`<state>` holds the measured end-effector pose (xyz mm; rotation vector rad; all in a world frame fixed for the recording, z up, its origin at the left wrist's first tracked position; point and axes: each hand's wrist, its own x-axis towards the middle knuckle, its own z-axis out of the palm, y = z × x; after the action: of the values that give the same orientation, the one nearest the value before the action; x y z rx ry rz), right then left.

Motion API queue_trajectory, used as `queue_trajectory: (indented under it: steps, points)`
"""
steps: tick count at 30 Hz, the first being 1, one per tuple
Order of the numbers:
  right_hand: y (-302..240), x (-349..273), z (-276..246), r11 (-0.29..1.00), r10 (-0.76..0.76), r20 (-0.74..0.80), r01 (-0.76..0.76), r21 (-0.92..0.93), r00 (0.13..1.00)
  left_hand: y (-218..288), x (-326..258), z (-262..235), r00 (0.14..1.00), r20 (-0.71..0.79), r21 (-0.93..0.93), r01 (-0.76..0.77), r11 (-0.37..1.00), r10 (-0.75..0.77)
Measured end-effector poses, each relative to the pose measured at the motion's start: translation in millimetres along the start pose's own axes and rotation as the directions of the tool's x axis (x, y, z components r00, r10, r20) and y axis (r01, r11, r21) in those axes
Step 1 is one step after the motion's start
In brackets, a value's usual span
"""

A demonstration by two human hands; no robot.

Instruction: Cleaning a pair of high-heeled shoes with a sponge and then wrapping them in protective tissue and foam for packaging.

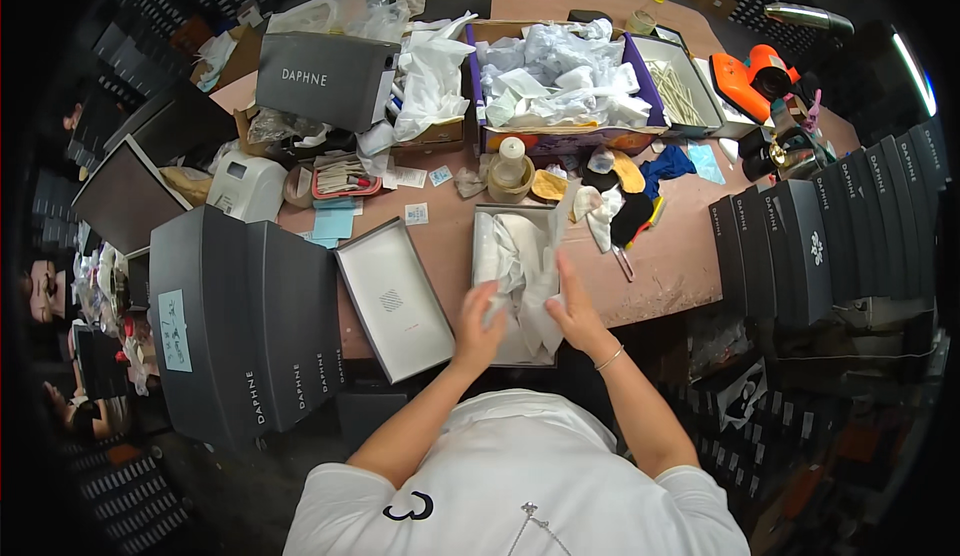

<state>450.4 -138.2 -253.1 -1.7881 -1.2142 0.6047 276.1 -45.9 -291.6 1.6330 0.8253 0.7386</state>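
A shallow grey shoe box (484, 354) stands at the table's near edge, straight in front of me. White tissue paper (517, 246) lies loosely folded in it and rises past the right wall; whatever it covers is hidden. Over the box's near left corner is my left hand (480, 328), fingers stretched out and slightly blurred, with nothing seen in them. My right hand (580, 314) is at the right wall beside the paper, thumb and fingers apart. Whether it touches the paper I cannot tell. Left of the box lies its open lid (393, 296), inner side up.
Dark shoe boxes stand in rows at left (290, 326) and right (860, 221). Behind are a purple carton (650, 76) of crumpled paper, a bottle in a tape roll (510, 181), sponges and cloths (630, 211), a red tray (345, 178) and a white label printer (245, 186).
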Motion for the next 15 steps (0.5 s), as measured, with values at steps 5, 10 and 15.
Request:
queue_trajectory:
  steps: [5,10,15]
  points:
    - [-18,0,36,0.846,-0.053,0.432,0.270,-0.460,0.900,-76,-24,-62,0.882,-0.009,0.470,0.420,0.776,-0.472]
    - [-7,-21,50,0.691,-0.056,0.518,0.408,-0.597,0.853,-74,-26,-75,0.953,-0.003,0.512,0.263,0.818,-0.304]
    - [-20,-28,31,0.913,-0.018,0.444,0.196,-0.358,0.896,58,-51,-152,0.939,0.169,-0.331,0.340,0.880,-0.300]
